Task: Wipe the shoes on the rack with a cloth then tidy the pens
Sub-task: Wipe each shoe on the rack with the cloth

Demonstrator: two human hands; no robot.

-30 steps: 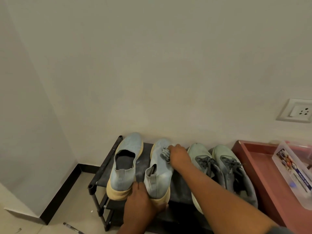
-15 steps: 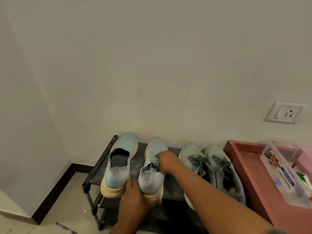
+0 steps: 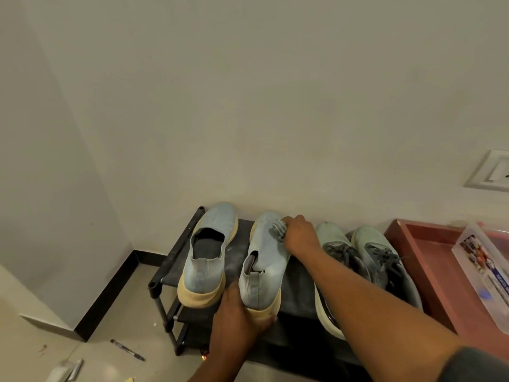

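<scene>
On the floor at the near left lies a pen (image 3: 127, 350), well apart from the rack (image 3: 176, 253), so the tidying half of the job looks not yet begun. The rack stands against the far wall with four shoes on its top shelf. The left blue shoe (image 3: 208, 255) sits alone and untouched. Just to its right, the second blue shoe (image 3: 264, 260) is the one being wiped, which I judge to be the step in hand. The left hand (image 3: 239, 315) reaches up from the near edge and grips this shoe's heel and pale sole, fingers curled round it to steady it. The right hand (image 3: 298, 235) stretches across from the near right, forearm passing over the shelf, and its curled fingers pinch a small grey cloth (image 3: 278, 228) against the toe at the far end of the shoe. Further right, the two grey-green laced shoes (image 3: 369, 257) stand side by side, and they seem to be waiting their turn. The next move probably calls for drawing the cloth along the upper toward the heel while the left hand keeps the shoe from sliding, then shifting right to the laced pair. At the far right a red tray (image 3: 429, 249) holds a clear plastic box (image 3: 484, 274).
</scene>
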